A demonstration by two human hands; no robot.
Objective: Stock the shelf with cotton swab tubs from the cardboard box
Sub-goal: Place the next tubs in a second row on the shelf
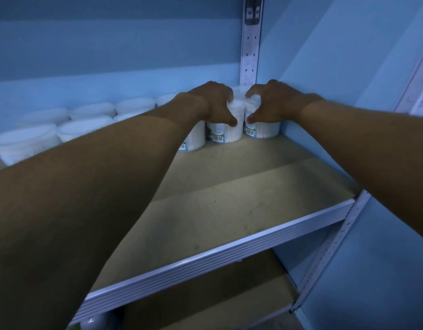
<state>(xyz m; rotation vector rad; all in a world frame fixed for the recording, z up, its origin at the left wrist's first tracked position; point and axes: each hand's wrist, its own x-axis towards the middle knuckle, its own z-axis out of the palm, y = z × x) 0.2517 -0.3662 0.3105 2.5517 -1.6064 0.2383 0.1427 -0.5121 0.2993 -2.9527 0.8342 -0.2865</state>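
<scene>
A head-worn camera looks down and forward into a pale blue shelving unit. Its back panel [110, 55] and right side wall [324, 79] meet at a perforated metal upright [249, 51]. The shelf [229, 206], a tan board with a ribbed white front edge, crosses the middle of the view, and a lower board [205, 303] shows beneath it.

Two bare forearms reach in from the lower corners toward the back right corner of the shelf. White cotton swab tubs [86, 126] stand upright in rows along the back of the shelf, from the far left to the right wall; those on the left are blurred.

The left hand [217, 103] grips one tub [229, 132] from above, fingers curled over its lid and thumb against its side. The right hand [270, 101] grips the corner tub [262, 129] the same way. These two tubs stand just beside each other, barcodes facing forward. The cardboard box is out of view.
</scene>
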